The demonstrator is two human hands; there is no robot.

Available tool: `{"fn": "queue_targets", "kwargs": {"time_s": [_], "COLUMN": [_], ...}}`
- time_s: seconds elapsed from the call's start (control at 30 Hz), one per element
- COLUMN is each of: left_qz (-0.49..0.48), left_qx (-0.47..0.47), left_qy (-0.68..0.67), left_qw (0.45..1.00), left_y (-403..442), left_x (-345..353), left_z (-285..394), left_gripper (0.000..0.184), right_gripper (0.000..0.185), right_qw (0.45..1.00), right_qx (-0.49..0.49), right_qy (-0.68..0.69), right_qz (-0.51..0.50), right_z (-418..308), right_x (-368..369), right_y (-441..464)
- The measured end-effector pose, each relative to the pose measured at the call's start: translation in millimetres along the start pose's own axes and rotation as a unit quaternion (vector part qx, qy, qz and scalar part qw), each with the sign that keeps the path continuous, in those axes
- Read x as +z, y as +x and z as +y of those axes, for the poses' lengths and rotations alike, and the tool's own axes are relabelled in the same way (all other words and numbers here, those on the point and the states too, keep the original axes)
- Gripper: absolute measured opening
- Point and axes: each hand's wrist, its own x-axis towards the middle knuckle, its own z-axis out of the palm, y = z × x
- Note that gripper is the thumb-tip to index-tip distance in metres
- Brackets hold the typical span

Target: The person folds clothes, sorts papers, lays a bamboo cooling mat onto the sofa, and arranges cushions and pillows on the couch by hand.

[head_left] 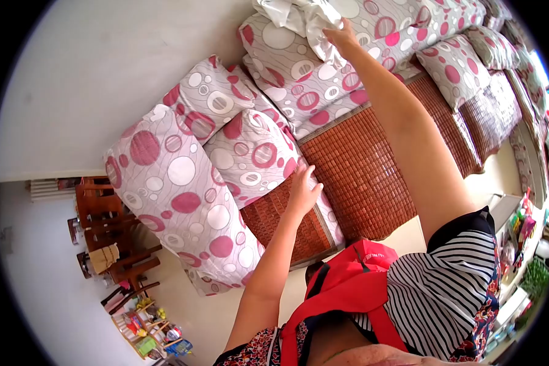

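My right hand [343,39] reaches far out to the sofa's backrest [274,73], its fingers closed on a crumpled white cloth [302,23]. The cloth lies bunched over the top of the backrest, with one end hanging down its front. Lower down, my left hand [304,191] has its fingers apart and holds nothing. It is beside a patterned cushion [256,152], above the sofa seat; whether it touches either I cannot tell. Pink and white circles cover the sofa and its cushions.
Brown tile-like mats [360,171] cover the seat. More cushions [454,70] lie along the sofa at right. A wide armrest [177,183] stands at left, with wooden chairs [113,232] beyond. Colourful items [149,329] sit on a rack at lower left. I wear a red apron [341,293].
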Motion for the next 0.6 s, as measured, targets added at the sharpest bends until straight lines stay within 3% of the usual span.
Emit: {"fn": "queue_targets", "kwargs": {"time_s": [0.1, 0.13, 0.17, 0.2, 0.23, 0.3, 0.37, 0.43, 0.5, 0.53, 0.57, 0.6], "left_qz": [0.008, 0.006, 0.002, 0.013, 0.024, 0.041, 0.103, 0.161, -0.035, -0.065, -0.062, -0.058], "left_qx": [-0.037, -0.059, -0.079, -0.097, -0.121, -0.161, -0.135, -0.115, 0.071, 0.019, -0.041, -0.100], "left_qy": [-0.059, -0.102, -0.146, -0.192, -0.310, -0.530, -0.635, -0.710, -0.732, -0.776, -0.775, -0.773], "left_qw": [0.998, 0.993, 0.986, 0.976, 0.943, 0.831, 0.753, 0.676, 0.676, 0.627, 0.628, 0.624], "left_y": [-11.0, -13.3, -15.8, -18.6, -19.1, -19.7, -18.5, -19.1, -17.4, -30.9, -35.2, -39.6], "left_x": [-8.5, -13.8, -18.6, -22.6, -28.0, -42.4, -50.6, -60.7, -64.2, -68.8, -63.8, -58.9], "left_z": [11.7, 16.0, 20.4, 23.8, 30.1, 46.2, 54.0, 71.2, 50.9, 72.3, 72.7, 73.1], "left_gripper": [0.051, 0.051, 0.051, 0.048, 0.049, 0.051, 0.060, 0.068, 0.079, 0.068, 0.061, 0.054], "right_gripper": [0.062, 0.053, 0.061, 0.056, 0.048, 0.036, 0.034, 0.012, 0.019, 0.018, 0.018, 0.018], "right_qw": [0.982, 0.974, 0.979, 0.972, 0.981, 0.966, 0.933, 0.884, 0.810, 0.763, 0.693, 0.688], "right_qx": [-0.028, -0.057, -0.041, -0.053, -0.036, 0.006, -0.034, -0.061, -0.058, -0.021, -0.027, -0.068], "right_qy": [-0.161, -0.217, -0.183, -0.211, -0.134, -0.148, -0.179, -0.140, 0.034, 0.029, 0.023, 0.007], "right_qz": [-0.090, -0.020, -0.074, -0.085, -0.137, -0.210, -0.310, -0.441, -0.583, -0.645, -0.720, -0.723], "right_z": [-7.2, 14.2, -8.8, -18.4, -44.8, -79.0, -71.5, -83.3, -91.5, -102.5, -94.4, -91.5], "right_x": [-7.1, 7.3, 6.7, 12.7, 8.2, 0.0, -14.8, -47.0, -75.5, -92.0, -100.0, -104.0], "right_y": [10.2, 21.5, -15.3, -42.6, -90.2, -166.7, -226.6, -309.5, -391.7, -424.0, -453.0, -475.6]}}
